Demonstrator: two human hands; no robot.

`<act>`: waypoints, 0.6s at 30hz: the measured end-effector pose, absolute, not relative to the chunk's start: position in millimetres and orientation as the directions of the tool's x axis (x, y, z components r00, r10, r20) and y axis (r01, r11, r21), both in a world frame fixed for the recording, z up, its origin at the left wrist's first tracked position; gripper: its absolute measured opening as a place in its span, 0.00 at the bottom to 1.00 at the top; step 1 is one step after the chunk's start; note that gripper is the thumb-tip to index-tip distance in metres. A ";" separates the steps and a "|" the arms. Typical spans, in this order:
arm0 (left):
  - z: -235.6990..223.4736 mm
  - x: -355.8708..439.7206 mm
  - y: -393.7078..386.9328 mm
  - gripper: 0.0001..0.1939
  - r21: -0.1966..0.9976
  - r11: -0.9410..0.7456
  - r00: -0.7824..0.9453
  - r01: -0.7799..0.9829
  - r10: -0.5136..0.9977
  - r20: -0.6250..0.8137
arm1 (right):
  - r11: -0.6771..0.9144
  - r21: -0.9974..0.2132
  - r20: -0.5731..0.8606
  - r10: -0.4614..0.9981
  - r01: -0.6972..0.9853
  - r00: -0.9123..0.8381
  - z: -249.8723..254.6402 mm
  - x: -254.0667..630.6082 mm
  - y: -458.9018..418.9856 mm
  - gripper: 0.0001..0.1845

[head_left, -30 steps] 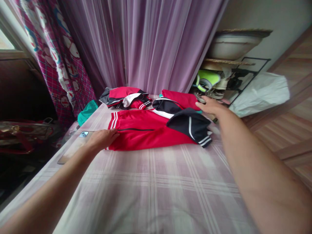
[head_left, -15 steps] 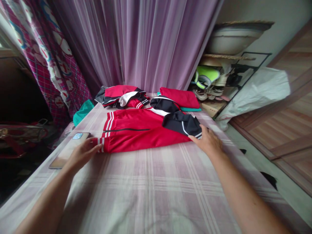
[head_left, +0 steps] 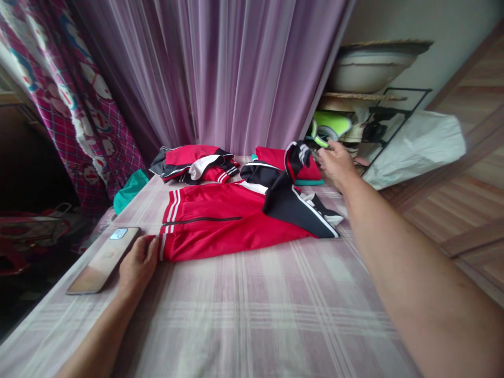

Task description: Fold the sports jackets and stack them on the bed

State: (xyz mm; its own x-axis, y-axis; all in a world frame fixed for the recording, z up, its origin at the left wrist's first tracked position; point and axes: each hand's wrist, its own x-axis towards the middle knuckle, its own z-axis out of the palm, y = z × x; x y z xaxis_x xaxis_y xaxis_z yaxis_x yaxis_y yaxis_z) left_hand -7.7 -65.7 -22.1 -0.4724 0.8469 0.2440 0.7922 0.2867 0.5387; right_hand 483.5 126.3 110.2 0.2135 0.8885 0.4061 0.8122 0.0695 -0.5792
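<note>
A red and black tracksuit jacket (head_left: 220, 220) with white stripes lies spread on the bed, its zip closed and its striped hem to the left. At the near corner of that hem is my left hand (head_left: 138, 262), its fingers closed on the edge of the cloth. My right hand (head_left: 336, 165) is raised beyond the jacket's right end, fingers apart and slightly curled. Just left of its fingertips, the black sleeve (head_left: 289, 181) stands up in the air with its striped cuff bent over; a small gap shows between cuff and fingers.
A phone (head_left: 104, 260) lies beside my left hand. Behind the jacket are a folded red and black garment (head_left: 192, 163) and a red and teal folded pile (head_left: 271, 156). A shoe rack (head_left: 405, 121) and white bag (head_left: 425, 149) stand right of the bed (head_left: 244, 315).
My right hand has moved up and away from the jacket's near right corner, and the black sleeve has swung up off the bed. My left hand stays at the hem.
</note>
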 end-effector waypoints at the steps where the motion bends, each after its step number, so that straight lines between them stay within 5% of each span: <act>1: -22.1 -8.6 -66.0 0.17 0.546 0.281 -0.468 0.789 0.851 0.239 | 0.028 -0.606 0.398 0.876 0.795 0.272 106.6 479.3 127.2 0.29; 3: -22.8 -10.5 -66.3 0.18 0.567 0.268 -0.465 0.779 0.853 0.235 | -0.127 -0.521 0.300 0.899 0.844 0.320 92.6 474.9 116.7 0.29; 7: -25.5 -11.7 -65.7 0.19 0.602 0.253 -0.471 0.758 0.850 0.236 | -0.337 -0.104 0.073 0.936 0.936 0.345 51.1 485.8 68.8 0.24; 10: -25.7 -9.3 -65.2 0.19 0.589 0.251 -0.468 0.768 0.848 0.249 | -0.394 -0.005 -0.018 0.919 0.919 0.394 23.9 501.9 40.9 0.26; 14: -22.6 -6.7 -64.1 0.19 0.572 0.246 -0.460 0.783 0.847 0.265 | -0.320 -0.151 -0.063 0.947 0.935 0.314 5.9 513.6 30.5 0.19; 18: -14.7 -9.2 -63.0 0.19 0.619 0.224 -0.458 0.753 0.854 0.248 | -0.257 -0.568 0.041 0.940 0.782 0.338 3.0 525.9 22.1 0.19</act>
State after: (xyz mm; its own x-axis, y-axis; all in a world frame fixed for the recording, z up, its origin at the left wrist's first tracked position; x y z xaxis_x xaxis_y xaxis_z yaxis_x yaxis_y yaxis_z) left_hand -9.2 -63.0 -14.7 -0.4577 0.8539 0.2477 0.7530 0.2241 0.6187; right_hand 525.9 22.1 3.0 0.3379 0.9403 0.0407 0.7821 -0.2565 -0.5679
